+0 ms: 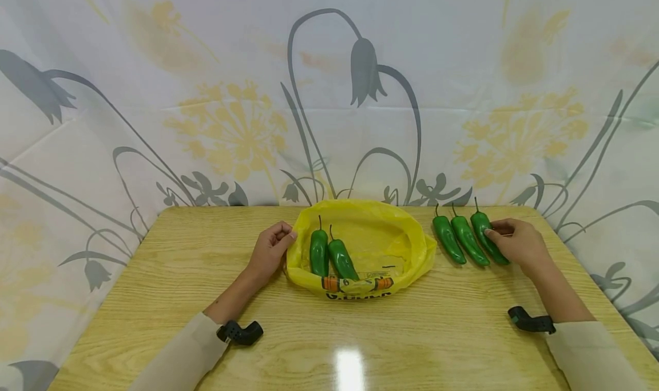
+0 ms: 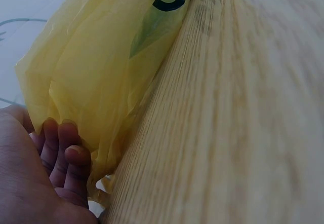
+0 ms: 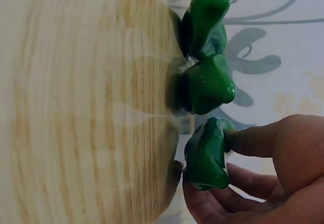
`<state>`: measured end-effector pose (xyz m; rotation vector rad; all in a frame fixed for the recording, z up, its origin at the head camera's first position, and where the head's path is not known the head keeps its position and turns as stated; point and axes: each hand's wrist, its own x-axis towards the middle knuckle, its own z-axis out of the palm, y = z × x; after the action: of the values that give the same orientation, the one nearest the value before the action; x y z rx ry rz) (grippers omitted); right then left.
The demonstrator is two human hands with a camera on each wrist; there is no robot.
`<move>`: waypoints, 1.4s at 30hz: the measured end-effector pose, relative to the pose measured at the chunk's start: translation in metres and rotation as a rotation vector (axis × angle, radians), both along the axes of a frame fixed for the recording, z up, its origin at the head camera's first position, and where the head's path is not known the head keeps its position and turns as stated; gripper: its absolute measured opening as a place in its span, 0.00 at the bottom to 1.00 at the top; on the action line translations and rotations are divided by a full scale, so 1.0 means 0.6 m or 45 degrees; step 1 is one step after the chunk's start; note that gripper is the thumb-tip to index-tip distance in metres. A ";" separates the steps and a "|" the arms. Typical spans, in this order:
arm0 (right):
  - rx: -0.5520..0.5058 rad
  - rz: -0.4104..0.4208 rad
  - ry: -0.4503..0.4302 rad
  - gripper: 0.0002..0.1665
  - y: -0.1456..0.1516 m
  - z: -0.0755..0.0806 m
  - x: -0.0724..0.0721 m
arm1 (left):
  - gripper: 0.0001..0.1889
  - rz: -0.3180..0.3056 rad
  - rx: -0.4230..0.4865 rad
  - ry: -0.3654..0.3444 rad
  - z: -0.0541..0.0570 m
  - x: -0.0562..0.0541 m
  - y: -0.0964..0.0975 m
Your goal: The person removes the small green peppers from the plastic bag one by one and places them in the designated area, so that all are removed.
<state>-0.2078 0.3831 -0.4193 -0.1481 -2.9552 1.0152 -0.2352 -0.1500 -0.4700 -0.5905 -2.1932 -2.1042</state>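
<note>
A yellow plastic bag lies opened wide on the table, with two green chili peppers, one upright and one slanted, inside its left half. My left hand pinches the bag's left rim between thumb and fingers; the left wrist view shows the fingers curled at the thin plastic. To the right of the bag, three more green chili peppers lie side by side, stems pointing away. My right hand grips the rightmost chili pepper, thumb on one side and fingers on the other.
The left chili pepper and middle chili pepper of the row lie between the bag and my right hand. A wood-grain table carries everything. Behind it hangs a flower-patterned cloth. Black wrist cameras sit on both forearms.
</note>
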 end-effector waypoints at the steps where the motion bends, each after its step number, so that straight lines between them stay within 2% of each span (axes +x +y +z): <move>1: 0.010 -0.002 0.003 0.33 0.000 -0.001 0.000 | 0.10 0.001 -0.001 -0.001 -0.001 0.000 0.000; 8: 0.086 -0.036 0.019 0.30 -0.003 -0.001 0.002 | 0.09 0.002 0.000 -0.008 -0.001 0.001 0.000; 16: 0.131 -0.062 0.023 0.32 -0.007 -0.002 0.002 | 0.10 0.008 -0.002 -0.010 -0.003 0.000 0.000; 36: 0.134 -0.062 0.045 0.34 -0.013 0.000 0.000 | 0.09 0.016 -0.022 0.001 -0.001 -0.001 0.000; 42: 0.127 -0.092 0.108 0.33 -0.018 0.006 0.002 | 0.09 0.007 -0.018 0.010 -0.003 -0.002 -0.001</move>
<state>-0.2068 0.3722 -0.4154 -0.2036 -2.8930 0.8416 -0.2363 -0.1505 -0.4717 -0.5915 -2.2052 -2.0819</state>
